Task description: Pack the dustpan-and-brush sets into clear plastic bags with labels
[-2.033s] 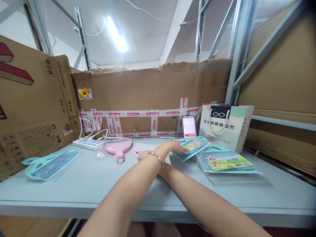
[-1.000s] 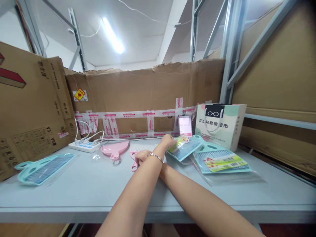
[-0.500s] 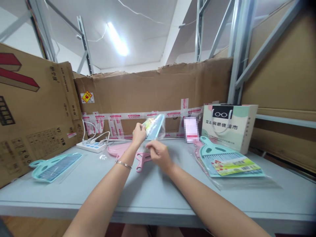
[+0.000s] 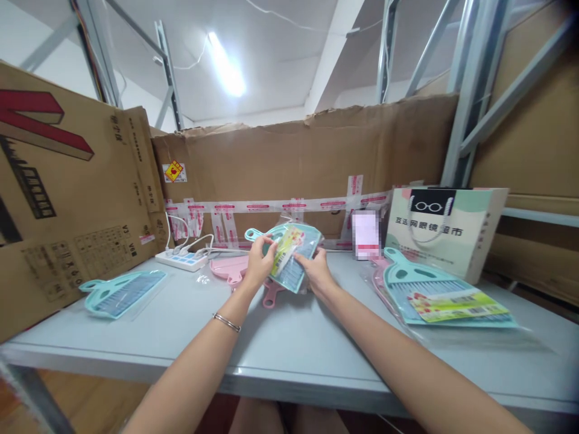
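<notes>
Head view. Ceiling tube lit, metal rack uprights either side; a cardboard wall (image 4: 289, 160) backs the pale counter (image 4: 253, 361). Power strip (image 4: 181, 259) at back left, paper bag (image 4: 446, 226) at back right.

Between the arms, lifted mid-counter: a film-wrapped turquoise dustpan-and-brush set (image 4: 308, 242), tilted face toward the camera, handle to the upper left. Left grip (image 4: 261, 259) is closed on it near the handle side, by the label card (image 4: 288, 244). Right grip (image 4: 320, 271) is closed on the opposite edge, thumb across the front; its fingers behind the packet are mostly hidden, so their exact placing is uncertain.

Pink dustpan (image 4: 228, 268) just left; pink brush handle (image 4: 270, 295) shows below the packet, touching or apart I cannot tell. A second turquoise set (image 4: 124, 293) lies far left.

Handling notes: loose film probably slides, so better to press through to the hard rim than pinch plastic. Spread thumbs, light pressure over bristles, both edges level. Worth raising the lower corner so it doesn't snag the pink handle.
</notes>
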Available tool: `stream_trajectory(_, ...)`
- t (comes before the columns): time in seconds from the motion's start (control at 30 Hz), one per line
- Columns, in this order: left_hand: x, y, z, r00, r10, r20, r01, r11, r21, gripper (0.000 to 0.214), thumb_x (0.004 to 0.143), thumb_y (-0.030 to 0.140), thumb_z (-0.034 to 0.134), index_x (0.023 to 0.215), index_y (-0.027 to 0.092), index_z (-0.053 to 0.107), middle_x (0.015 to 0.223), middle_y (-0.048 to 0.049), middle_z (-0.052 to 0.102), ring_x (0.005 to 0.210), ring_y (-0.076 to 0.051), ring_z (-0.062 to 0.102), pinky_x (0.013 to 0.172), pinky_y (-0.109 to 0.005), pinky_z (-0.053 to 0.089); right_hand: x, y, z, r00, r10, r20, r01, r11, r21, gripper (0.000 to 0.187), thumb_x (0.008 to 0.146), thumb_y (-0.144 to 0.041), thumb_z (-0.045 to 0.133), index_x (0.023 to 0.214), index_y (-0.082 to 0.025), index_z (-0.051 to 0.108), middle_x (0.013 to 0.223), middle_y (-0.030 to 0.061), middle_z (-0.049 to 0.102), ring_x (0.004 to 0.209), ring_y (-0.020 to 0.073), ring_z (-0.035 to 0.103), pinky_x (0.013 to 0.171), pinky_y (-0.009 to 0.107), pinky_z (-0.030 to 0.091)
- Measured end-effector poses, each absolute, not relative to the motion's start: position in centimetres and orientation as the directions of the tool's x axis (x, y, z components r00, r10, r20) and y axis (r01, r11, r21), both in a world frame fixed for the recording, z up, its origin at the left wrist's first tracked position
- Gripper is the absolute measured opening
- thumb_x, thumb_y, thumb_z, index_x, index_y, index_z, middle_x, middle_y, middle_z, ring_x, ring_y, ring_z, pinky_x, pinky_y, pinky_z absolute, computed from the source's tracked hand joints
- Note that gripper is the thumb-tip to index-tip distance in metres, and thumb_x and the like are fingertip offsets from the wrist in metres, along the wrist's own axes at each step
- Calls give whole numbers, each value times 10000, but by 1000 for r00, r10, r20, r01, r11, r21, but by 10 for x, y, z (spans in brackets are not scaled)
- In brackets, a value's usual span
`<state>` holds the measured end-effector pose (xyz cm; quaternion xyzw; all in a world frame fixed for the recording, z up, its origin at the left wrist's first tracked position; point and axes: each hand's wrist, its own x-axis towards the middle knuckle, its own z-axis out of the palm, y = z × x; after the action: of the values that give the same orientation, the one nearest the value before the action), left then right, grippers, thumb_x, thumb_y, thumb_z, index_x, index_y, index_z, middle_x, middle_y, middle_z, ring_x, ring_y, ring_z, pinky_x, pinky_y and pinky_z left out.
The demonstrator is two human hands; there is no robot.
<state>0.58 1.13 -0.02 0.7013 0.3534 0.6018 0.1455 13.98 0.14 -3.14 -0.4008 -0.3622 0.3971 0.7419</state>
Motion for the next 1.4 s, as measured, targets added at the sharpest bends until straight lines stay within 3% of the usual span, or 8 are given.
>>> stream_trajectory(0.1,1,14,2,-164,637,753,308,-692,653,121,776,284,561,844,193,519,1150,-84,518,1176,-188,426,1004,-317,281,142,-1,-27,265,950,167,-494,282,-822,396,549,-122,694,861,-213,468,818,-7,638,722,152,619,687,288,517)
stream_trajectory(0.2,-6,20,4,-377,777,503,69,-519,852,305,743,354,609,972,189,494,1116,-92,531,1110,-190,488,933,-319,373,143,-5,-24,197,971,133,-585,225,-779,327,580,-80,676,825,-199,494,746,-10,661,647,143,630,647,280,531)
stream_trajectory(0.33,-9,24,3,-95,981,172,-218,-189,957,361,674,420,669,853,143,522,850,-75,622,804,-188,607,714,-310,479,142,-8,-26,91,992,85,-580,122,-805,297,624,-87,674,831,-197,493,684,-1,665,570,154,631,552,288,538)
stream_trajectory(0.47,-10,20,4,-139,972,189,-88,-202,975,397,636,492,675,762,146,528,740,-37,629,700,-153,596,620,-255,471,144,-6,-29,134,991,17,-586,93,-805,260,655,-65,647,805,-198,483,661,0,663,561,143,634,538,268,540)
stream_trajectory(0.63,-28,10,15,291,953,84,-41,-75,996,391,619,452,717,815,135,599,814,-78,664,743,-155,613,704,-270,496,151,0,-30,207,978,11,-574,131,-809,212,669,-74,634,743,-213,492,603,-30,642,523,122,616,523,236,535)
stream_trajectory(0.87,-46,8,17,495,868,40,-53,-16,998,282,574,326,776,725,133,636,740,-56,648,704,-131,609,789,-290,498,165,5,-26,212,977,8,-567,130,-813,203,679,-77,644,730,-210,498,586,-43,633,504,100,601,500,204,514)
stream_trajectory(1.03,-41,17,14,227,970,81,-131,-52,990,234,600,305,756,604,132,599,443,51,450,460,-63,475,700,-291,516,175,7,-20,185,983,-7,-543,96,-834,205,695,-45,622,685,-199,488,577,-36,637,511,98,608,519,209,522)
stream_trajectory(1.4,-61,27,21,-183,961,206,-15,-212,977,432,590,494,708,837,148,631,927,-112,659,796,-179,610,669,-269,469,186,-5,-9,32,999,16,-418,28,-908,226,657,-16,585,813,-179,581,637,-6,676,529,129,634,504,231,517)
